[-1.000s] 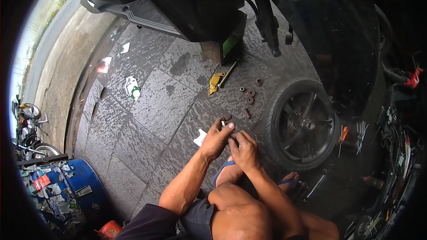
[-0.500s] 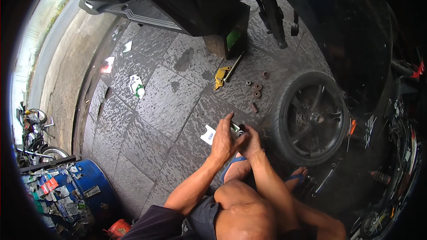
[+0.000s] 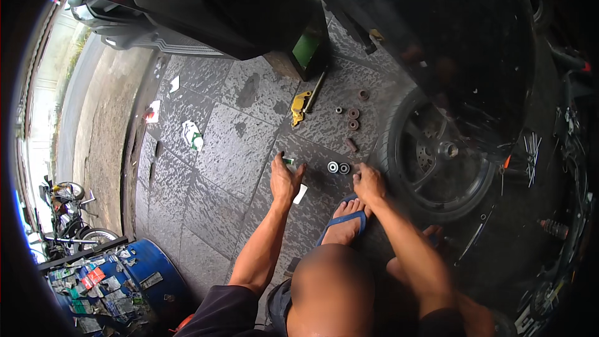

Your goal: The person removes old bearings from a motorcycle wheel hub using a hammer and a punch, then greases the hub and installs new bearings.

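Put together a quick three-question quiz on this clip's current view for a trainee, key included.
1. True or false: the two round metal parts lie side by side on the tiled floor.
2. Which is nearer to them: (a) the left hand or (b) the right hand?
3. Fill in: the metal bracket beside the long rod is ____ in colour.

Key: 1. True. 2. b. 3. Yellow.
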`<act>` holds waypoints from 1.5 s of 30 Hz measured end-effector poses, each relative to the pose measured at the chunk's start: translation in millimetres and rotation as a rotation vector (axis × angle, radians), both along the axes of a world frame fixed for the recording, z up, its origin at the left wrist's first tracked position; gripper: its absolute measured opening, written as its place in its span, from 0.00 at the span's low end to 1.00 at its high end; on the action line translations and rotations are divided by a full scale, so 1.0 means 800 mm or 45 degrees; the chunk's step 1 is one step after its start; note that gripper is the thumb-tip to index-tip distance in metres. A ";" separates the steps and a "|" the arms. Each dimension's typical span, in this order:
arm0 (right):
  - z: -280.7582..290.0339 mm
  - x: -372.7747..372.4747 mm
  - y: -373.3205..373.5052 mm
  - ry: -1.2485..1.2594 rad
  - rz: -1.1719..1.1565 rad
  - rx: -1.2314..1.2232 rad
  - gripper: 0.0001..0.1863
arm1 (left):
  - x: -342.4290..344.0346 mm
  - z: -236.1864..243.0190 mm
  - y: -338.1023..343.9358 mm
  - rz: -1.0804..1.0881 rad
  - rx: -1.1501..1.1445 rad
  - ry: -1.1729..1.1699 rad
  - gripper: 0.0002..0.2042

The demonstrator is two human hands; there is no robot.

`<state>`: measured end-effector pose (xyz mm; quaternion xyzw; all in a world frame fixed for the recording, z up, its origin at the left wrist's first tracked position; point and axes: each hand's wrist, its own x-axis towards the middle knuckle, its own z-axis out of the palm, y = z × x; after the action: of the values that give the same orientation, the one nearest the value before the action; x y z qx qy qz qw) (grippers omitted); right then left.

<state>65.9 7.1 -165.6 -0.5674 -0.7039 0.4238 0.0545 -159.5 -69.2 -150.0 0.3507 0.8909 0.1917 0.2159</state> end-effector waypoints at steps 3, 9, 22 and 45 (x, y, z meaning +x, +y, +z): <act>0.056 0.036 0.034 0.021 0.222 -0.062 0.13 | -0.050 -0.012 -0.012 0.073 -0.016 0.074 0.44; 0.159 0.142 0.133 0.035 0.245 0.331 0.13 | -0.082 0.027 0.013 0.006 -0.046 0.317 0.42; 0.279 0.433 0.253 0.154 -0.592 0.206 0.12 | -0.123 0.063 -0.075 -0.577 -0.417 0.278 0.20; 0.615 -0.135 0.086 0.063 0.741 -0.335 0.20 | 0.109 0.582 -0.538 1.906 -0.573 -0.470 0.22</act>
<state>-42.1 75.6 326.4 -0.3340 -0.7742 0.5228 -0.1255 -72.3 -499.3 315.9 -0.4290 0.8569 0.1562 0.2394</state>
